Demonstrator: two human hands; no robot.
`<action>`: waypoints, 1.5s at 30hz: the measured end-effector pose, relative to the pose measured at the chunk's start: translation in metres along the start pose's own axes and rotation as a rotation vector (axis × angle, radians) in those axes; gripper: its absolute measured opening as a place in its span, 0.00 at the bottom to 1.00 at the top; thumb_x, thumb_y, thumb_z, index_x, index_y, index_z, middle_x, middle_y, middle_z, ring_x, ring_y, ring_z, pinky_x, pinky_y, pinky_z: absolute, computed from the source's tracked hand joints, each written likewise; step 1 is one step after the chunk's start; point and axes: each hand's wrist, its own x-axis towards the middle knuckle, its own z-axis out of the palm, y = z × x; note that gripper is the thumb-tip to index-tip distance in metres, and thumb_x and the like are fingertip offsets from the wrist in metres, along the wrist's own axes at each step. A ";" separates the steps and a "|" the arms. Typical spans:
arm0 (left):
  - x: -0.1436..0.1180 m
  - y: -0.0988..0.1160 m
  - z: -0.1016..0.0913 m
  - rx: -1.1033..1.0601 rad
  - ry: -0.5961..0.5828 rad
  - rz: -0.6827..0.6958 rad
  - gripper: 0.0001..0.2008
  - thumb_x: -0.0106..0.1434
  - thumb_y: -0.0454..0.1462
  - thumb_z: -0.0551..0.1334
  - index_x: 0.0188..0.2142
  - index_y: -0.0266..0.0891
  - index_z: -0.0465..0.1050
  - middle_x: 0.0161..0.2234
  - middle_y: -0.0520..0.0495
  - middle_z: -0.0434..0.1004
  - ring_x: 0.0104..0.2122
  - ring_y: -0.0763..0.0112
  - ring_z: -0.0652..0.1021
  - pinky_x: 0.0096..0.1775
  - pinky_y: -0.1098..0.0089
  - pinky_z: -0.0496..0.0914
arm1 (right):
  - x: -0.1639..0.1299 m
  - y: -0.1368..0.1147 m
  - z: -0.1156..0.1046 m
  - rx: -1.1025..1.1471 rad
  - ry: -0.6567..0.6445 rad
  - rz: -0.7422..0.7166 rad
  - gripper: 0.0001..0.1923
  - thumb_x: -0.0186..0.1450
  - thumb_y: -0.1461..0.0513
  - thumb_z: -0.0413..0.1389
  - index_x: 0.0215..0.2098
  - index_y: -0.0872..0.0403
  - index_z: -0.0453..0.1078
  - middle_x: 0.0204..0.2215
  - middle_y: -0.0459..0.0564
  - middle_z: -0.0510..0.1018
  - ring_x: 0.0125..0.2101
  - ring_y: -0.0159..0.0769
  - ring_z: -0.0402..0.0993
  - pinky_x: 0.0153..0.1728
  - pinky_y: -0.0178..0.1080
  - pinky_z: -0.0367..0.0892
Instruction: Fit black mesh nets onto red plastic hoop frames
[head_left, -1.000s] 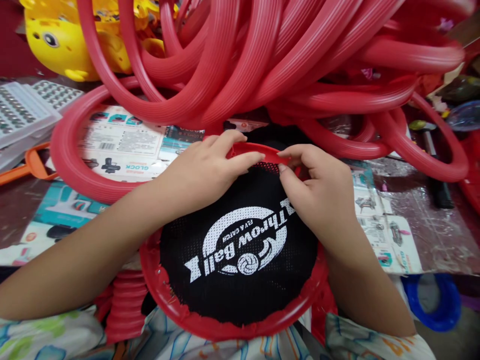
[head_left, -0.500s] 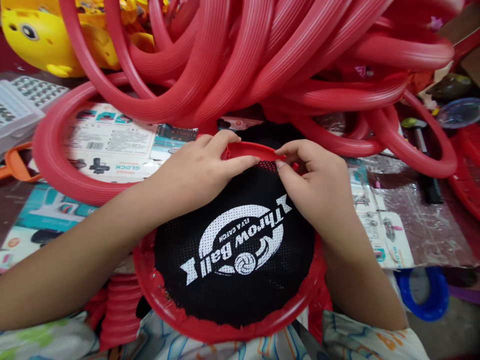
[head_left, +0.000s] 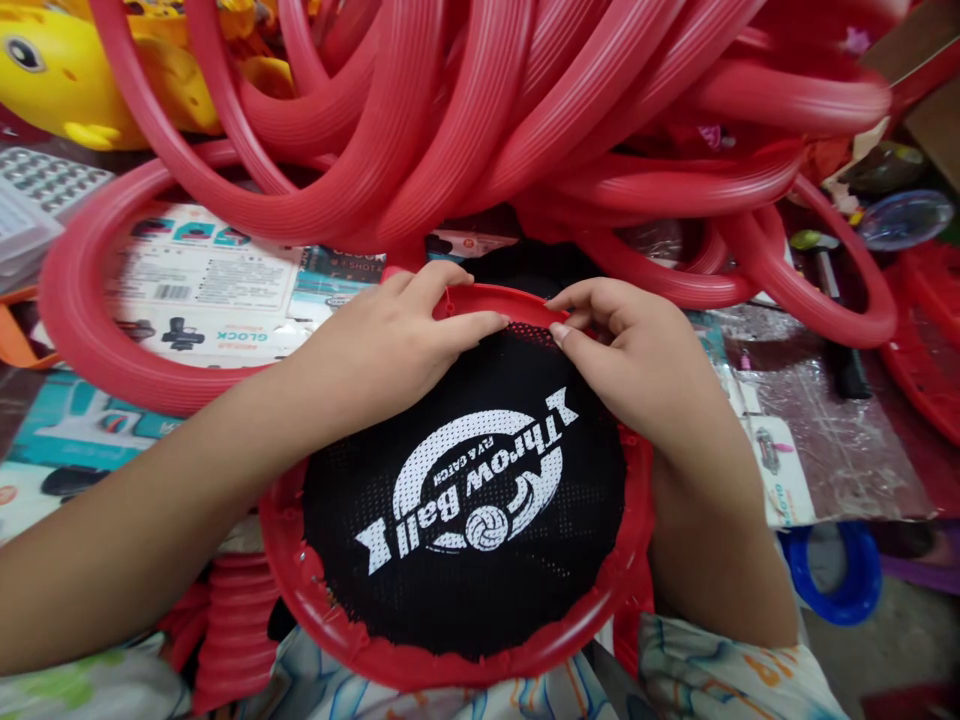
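A round black mesh printed "Throw Ball" in white lies within a red plastic ring, tilted against my lap. My left hand grips the far left of the rim, its fingers over the outside and its thumb on the mesh edge. On the far right, my right hand pinches the mesh edge at the rim between thumb and fingers. Between the two hands a strip of bare red rim shows above the mesh edge. My fingertips partly hide the rim, and my right palm covers some of the mesh.
Many ribbed red rings are heaped across the back. A loose red ring lies at left on printed cardboard. A yellow toy and a box of small metal pieces stand far left. A hammer lies at right.
The view has shifted slightly, so the surroundings sit a little further left. Both hands keep their hold at the far rim, with only slight finger movement.
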 end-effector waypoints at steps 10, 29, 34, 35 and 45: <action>0.000 0.001 0.002 0.087 0.034 0.052 0.19 0.74 0.37 0.49 0.59 0.47 0.70 0.58 0.37 0.65 0.56 0.47 0.72 0.52 0.47 0.73 | -0.002 -0.009 -0.008 -0.314 -0.134 -0.001 0.12 0.63 0.67 0.56 0.44 0.54 0.75 0.34 0.50 0.81 0.35 0.42 0.75 0.35 0.41 0.64; 0.001 0.004 -0.003 0.090 0.024 0.052 0.17 0.73 0.36 0.49 0.55 0.39 0.70 0.59 0.34 0.66 0.56 0.46 0.73 0.52 0.46 0.73 | -0.003 0.000 0.004 -0.440 -0.115 -0.391 0.17 0.67 0.67 0.50 0.43 0.57 0.81 0.41 0.57 0.80 0.43 0.49 0.72 0.47 0.50 0.69; 0.004 -0.005 -0.014 -0.142 0.055 0.030 0.16 0.71 0.41 0.56 0.52 0.32 0.67 0.53 0.35 0.72 0.54 0.55 0.75 0.56 0.54 0.72 | -0.003 0.000 -0.001 -0.386 -0.028 -0.381 0.16 0.66 0.67 0.52 0.43 0.57 0.81 0.41 0.55 0.81 0.42 0.46 0.73 0.46 0.48 0.70; 0.005 -0.008 -0.015 -0.177 0.056 0.031 0.14 0.70 0.41 0.56 0.49 0.33 0.69 0.53 0.37 0.73 0.54 0.57 0.76 0.56 0.55 0.72 | -0.003 0.000 -0.002 -0.371 -0.011 -0.375 0.15 0.66 0.67 0.52 0.43 0.57 0.81 0.41 0.55 0.81 0.41 0.45 0.74 0.46 0.47 0.70; 0.005 -0.009 -0.015 -0.154 0.066 0.070 0.12 0.70 0.39 0.56 0.47 0.35 0.72 0.53 0.39 0.73 0.54 0.57 0.75 0.58 0.56 0.70 | -0.002 0.002 -0.004 -0.322 0.037 -0.291 0.14 0.66 0.66 0.53 0.43 0.53 0.80 0.41 0.53 0.82 0.44 0.46 0.77 0.48 0.48 0.71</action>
